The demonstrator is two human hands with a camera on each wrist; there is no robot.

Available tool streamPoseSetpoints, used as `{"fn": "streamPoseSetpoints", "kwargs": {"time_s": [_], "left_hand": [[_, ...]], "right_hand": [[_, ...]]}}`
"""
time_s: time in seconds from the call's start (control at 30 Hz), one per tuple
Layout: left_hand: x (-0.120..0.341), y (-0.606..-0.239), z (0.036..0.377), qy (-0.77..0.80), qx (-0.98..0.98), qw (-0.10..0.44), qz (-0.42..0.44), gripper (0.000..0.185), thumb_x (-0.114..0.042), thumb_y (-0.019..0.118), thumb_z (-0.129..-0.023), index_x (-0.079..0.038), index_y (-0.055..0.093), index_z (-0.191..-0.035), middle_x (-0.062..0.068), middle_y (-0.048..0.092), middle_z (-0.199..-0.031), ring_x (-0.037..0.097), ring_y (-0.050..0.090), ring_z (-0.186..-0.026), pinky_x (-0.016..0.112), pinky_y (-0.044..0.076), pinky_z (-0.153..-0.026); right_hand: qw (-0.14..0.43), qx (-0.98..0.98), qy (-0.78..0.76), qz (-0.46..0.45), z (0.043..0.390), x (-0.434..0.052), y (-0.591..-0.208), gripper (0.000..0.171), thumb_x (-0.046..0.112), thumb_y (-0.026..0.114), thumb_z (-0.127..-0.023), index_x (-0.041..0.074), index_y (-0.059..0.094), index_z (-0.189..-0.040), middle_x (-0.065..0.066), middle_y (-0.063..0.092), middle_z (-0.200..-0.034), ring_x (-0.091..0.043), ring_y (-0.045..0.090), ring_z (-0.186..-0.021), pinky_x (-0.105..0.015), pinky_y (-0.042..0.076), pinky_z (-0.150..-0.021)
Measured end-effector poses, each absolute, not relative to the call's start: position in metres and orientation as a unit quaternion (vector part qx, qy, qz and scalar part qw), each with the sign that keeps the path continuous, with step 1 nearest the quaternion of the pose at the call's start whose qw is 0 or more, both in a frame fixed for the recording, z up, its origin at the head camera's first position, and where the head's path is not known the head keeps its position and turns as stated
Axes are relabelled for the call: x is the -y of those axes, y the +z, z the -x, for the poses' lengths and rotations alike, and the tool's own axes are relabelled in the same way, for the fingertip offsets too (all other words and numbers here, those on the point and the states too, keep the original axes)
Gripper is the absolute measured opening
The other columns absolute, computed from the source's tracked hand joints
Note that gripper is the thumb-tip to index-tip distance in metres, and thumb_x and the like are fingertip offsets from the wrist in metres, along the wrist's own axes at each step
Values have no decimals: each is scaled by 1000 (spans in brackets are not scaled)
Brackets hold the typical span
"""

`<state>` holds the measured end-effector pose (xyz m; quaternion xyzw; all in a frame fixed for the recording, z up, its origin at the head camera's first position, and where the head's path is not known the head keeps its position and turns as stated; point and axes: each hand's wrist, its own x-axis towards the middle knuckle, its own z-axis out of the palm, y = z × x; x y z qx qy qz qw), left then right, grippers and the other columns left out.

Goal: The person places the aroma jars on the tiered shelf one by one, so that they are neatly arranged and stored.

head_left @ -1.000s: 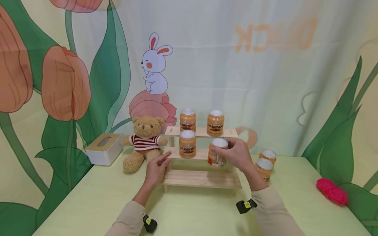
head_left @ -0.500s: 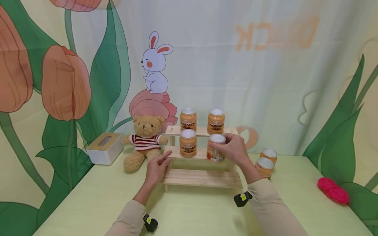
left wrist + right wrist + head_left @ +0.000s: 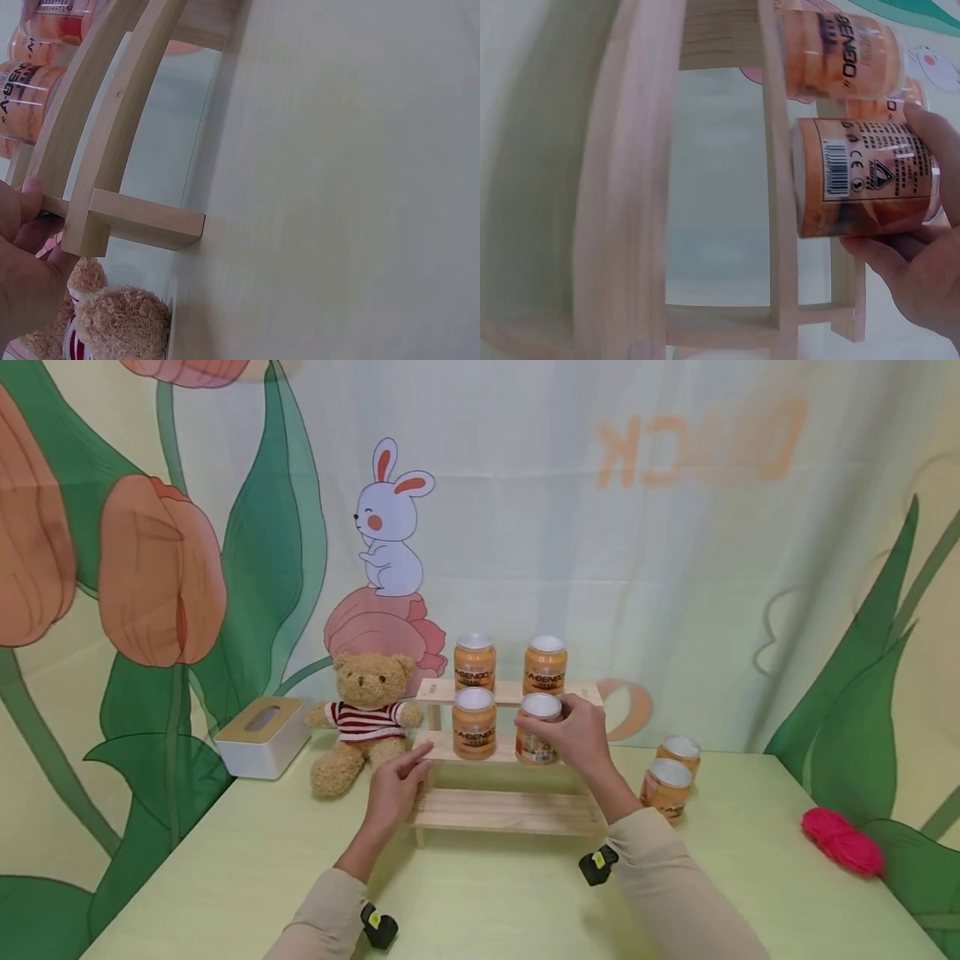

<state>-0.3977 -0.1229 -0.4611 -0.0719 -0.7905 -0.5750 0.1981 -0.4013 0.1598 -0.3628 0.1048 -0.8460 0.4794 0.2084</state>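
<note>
Head view, right hand (image 3: 576, 737) grasping orange jar (image 3: 537, 731) on wooden shelf (image 3: 510, 810), left hand (image 3: 396, 789) relaxed, touching shelf edge

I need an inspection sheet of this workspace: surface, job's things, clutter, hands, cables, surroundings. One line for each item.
Surface: pale green table, matte, no spills seen.
Job's things: three-step wooden rack; two orange jars on the top step, one on the middle step, and the held jar at the middle step, label with barcode facing the right wrist camera; two spare jars on the table to the right.
Clutter: teddy bear, tissue box, pink yarn.
Hands: right hand grips the held jar; left hand touches the rack's left end.
Cables: nothing seen.
Surroundings: printed curtain with rabbit and tulips.
</note>
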Motion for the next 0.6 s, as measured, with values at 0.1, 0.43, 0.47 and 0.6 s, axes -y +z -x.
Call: {"fn": "streamPoseSetpoints", "kwargs": {"time_s": [0.1,0.43,0.47,0.6], "left_hand": [[124,-461,398,-571,792,204,71,29,-14,68,-97,-14,73,-126,5,68,-126,10,55,-68,19,41,-56],[124,-462,398,-578,787,204,75,29,-13,68,-97,-13,73,-125,7,69,-123,12,55,-65,19,40,-54],[124,-462,397,-578,787,203,76,29,-14,68,-97,-13,73,-125,7,70,-122,12,55,-65,19,40,-54],[124,-461,397,-582,785,200,76,29,-13,67,-97,-12,73,-125,8,70,-122,13,54,-64,20,40,-54]], "right_hand": [[229,843,477,-99,400,-154,-364,60,44,87,-76,0,68,-112,-15,71,-102,-28,69,-87,-45,57,-72],[274,837,465,-93,401,-148,-368,57,42,88,-76,-1,68,-107,-15,71,-96,-28,69,-81,-45,57,-67],[280,837,462,-93,401,-148,-368,57,42,88,-76,-1,69,-106,-15,71,-95,-28,69,-80,-44,57,-66],[294,836,454,-89,403,-146,-369,56,43,88,-76,-1,69,-104,-15,71,-93,-27,68,-78,-43,56,-64]]}}
